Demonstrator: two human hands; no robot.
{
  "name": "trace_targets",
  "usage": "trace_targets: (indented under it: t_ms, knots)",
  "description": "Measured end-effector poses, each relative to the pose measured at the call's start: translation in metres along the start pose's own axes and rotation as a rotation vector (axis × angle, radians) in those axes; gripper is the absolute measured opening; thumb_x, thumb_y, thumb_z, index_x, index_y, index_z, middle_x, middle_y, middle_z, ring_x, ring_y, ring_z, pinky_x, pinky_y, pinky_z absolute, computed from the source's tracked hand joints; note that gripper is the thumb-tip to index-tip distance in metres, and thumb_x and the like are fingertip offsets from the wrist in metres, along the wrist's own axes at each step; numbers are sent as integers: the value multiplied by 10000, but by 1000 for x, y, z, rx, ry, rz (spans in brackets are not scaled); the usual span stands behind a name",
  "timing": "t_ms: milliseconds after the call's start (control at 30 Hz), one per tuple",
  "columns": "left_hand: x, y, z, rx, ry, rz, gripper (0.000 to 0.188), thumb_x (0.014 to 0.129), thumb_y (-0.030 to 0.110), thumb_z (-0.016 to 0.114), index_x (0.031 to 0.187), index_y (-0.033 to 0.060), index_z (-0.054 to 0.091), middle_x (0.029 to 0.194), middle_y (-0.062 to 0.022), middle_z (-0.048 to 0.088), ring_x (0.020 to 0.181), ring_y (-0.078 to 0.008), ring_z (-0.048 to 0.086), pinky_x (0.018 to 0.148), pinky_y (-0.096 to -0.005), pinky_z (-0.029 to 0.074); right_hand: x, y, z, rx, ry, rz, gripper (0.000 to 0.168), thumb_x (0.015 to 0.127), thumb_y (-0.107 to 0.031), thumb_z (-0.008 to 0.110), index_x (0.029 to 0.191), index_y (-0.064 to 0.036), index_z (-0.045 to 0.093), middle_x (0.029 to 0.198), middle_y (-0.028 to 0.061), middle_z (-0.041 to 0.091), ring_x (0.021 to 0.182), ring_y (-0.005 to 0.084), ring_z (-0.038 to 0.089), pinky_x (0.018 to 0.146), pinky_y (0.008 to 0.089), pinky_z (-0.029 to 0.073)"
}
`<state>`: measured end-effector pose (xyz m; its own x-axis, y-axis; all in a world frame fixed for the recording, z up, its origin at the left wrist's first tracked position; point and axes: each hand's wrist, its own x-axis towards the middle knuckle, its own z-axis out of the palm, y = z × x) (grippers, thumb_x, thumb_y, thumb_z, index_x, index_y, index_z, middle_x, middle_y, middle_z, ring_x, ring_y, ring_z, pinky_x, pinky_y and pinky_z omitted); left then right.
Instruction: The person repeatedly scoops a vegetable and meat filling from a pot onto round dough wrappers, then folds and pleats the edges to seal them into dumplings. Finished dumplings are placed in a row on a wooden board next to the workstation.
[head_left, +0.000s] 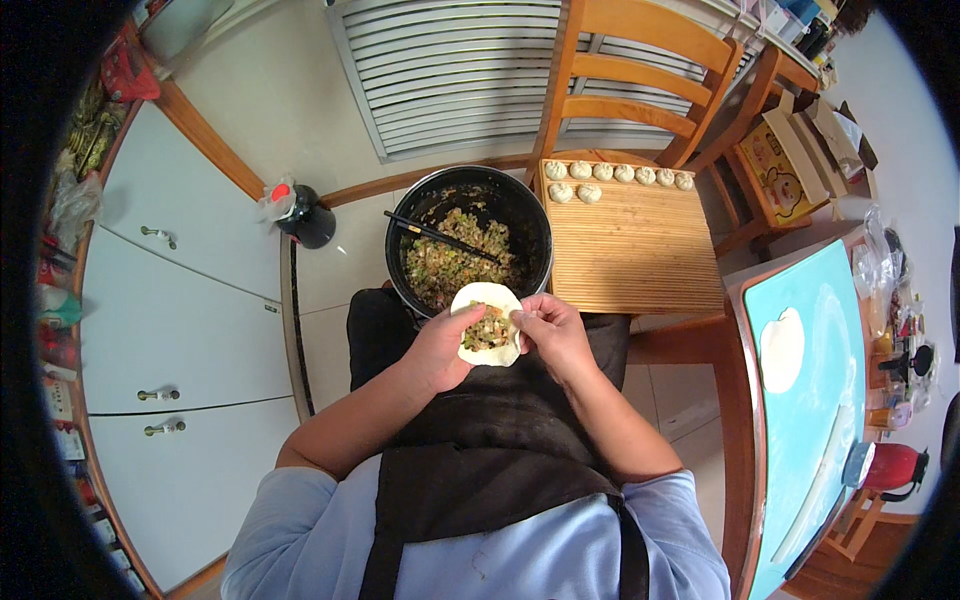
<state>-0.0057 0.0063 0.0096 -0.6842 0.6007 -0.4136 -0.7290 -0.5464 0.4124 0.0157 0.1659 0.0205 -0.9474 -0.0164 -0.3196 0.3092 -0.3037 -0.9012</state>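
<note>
A round dough wrapper (504, 298) with chopped filling (489, 331) on its middle lies in my left hand (442, 349), the thumb resting over its left edge. The fingers of my right hand (553, 328) pinch the wrapper's right edge. Just beyond my hands, a black pot (466, 176) holds more filling, and a pair of black chopsticks (442, 237) lies across it. To the pot's right, a ridged wooden board (634, 251) bears pleated buns (589, 193) in two rows at its far side.
On the table at right, a turquoise mat (814, 360) carries a flat dough sheet (782, 350). A red kettle (892, 466) stands near its edge. A wooden chair (637, 109) is behind the board. A dark jar (311, 221) stands on the floor near white cabinets (187, 330).
</note>
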Motion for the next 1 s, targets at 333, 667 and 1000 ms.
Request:
trace_targets:
  t_ms: [333, 667, 1000]
  knots:
    - [-5, -2, 9, 143, 26, 85, 264, 825, 59, 477, 1087, 30, 473, 986, -80, 554, 891, -183, 564, 774, -321, 465, -3, 9, -4, -400, 124, -329, 186, 748, -65, 607, 931, -36, 597, 935, 76, 537, 836, 126, 505, 715, 263, 411]
    - [-8, -1, 6, 159, -2, 44, 279, 812, 38, 480, 1091, 33, 475, 979, -67, 554, 889, -172, 562, 761, -312, 464, -7, -6, -4, -823, -92, -745, 236, 755, -86, 496, 947, -74, 632, 1229, 185, 394, 1156, 329, 333, 973, 398, 215]
    - [-5, 7, -1, -105, -56, -18, 296, 848, 125, 416, 1112, 0, 463, 1048, -120, 558, 943, -233, 559, 839, -382, 439, -8, -16, -13, -1042, 42, -857, 225, 790, -186, 494, 936, -92, 637, 1183, 181, 443, 1129, 392, 323, 971, 451, 228]
